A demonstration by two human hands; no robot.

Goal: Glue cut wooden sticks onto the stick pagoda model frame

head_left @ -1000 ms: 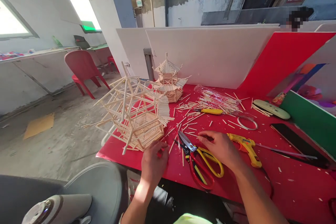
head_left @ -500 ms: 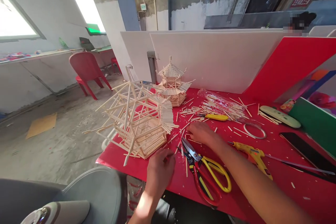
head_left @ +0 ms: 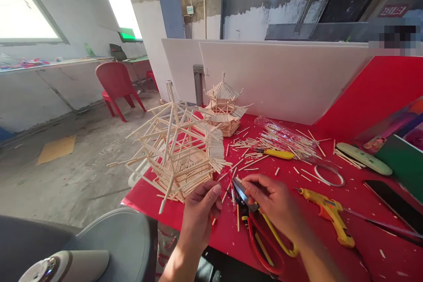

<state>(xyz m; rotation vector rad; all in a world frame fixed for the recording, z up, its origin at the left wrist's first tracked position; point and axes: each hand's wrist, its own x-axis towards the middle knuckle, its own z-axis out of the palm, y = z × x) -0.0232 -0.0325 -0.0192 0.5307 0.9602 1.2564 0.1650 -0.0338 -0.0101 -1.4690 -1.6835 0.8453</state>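
Note:
My left hand (head_left: 202, 213) is closed with thumb and forefinger pressed together, beside the near edge of a half-roofed pavilion model (head_left: 180, 167) made of thin wooden sticks. Whatever may be in that pinch is hidden. Over the scissors (head_left: 243, 190), my right hand (head_left: 272, 198) is closed in a pinch, and the pale end of a small wooden stick (head_left: 238, 179) shows at its fingertips. Pliers with red handles (head_left: 261, 246) lie by the scissors, partly covered. Behind the large model stands a smaller, roofed stick pavilion (head_left: 224, 105).
A yellow utility knife (head_left: 279, 153) lies by a plastic bag of sticks (head_left: 287, 139). Rightward are a clear ring (head_left: 328, 175), a yellow glue gun (head_left: 330, 213), a phone (head_left: 395, 202) and a green case (head_left: 363, 158). White boards (head_left: 264, 79) stand behind. A grey stool (head_left: 128, 242) holds a bottle (head_left: 66, 266).
My right hand has come back from the loose sticks toward my left hand, now pinching a small stick. My left hand has turned slightly, thumb up. The view has shifted a little left.

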